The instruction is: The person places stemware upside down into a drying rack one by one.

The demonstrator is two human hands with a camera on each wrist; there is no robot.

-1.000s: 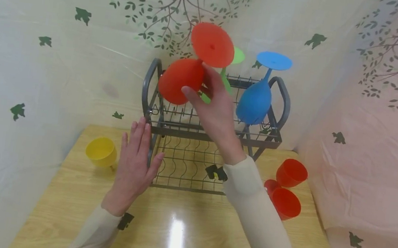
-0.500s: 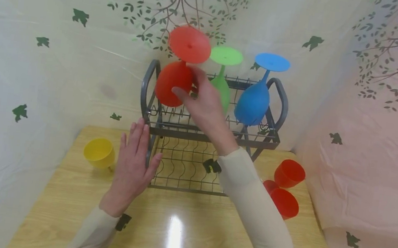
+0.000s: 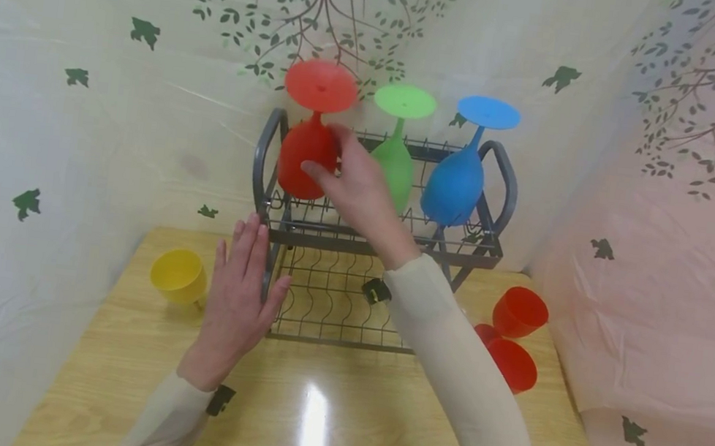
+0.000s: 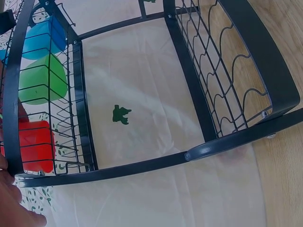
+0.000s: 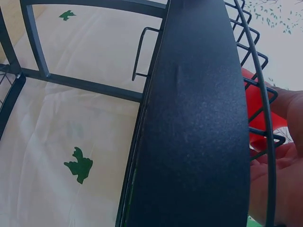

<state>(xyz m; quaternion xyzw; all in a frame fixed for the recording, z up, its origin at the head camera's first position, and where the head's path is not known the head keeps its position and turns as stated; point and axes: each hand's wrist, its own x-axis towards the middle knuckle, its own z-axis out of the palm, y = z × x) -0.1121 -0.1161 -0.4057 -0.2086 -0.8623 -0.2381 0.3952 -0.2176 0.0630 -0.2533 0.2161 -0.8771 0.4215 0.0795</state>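
Note:
My right hand (image 3: 358, 183) holds a red goblet (image 3: 307, 158) by its bowl, thumb on the near side. The goblet is upside down, foot upward, at the left end of the upper tier of a dark metal dish rack (image 3: 388, 247). Its bowl also shows behind the wires in the left wrist view, as a red goblet (image 4: 35, 146). Beside it on that tier stand an upside-down green goblet (image 3: 396, 165) and a blue goblet (image 3: 455, 182), which leans slightly. My left hand (image 3: 237, 301) has straight fingers, their tips at the rack's left front corner.
A yellow goblet (image 3: 179, 275) stands on the wooden table (image 3: 257, 403) left of the rack. To the right are red goblets, one farther back (image 3: 520, 312) and one nearer (image 3: 513, 364). The rack's lower wire tier (image 3: 335, 301) holds no goblets. A patterned sheet (image 3: 109, 136) hangs behind.
My right hand has carried the red goblet left and down, away from in front of the green one. The goblet has turned from tilted to nearly vertical. My left hand has stayed put.

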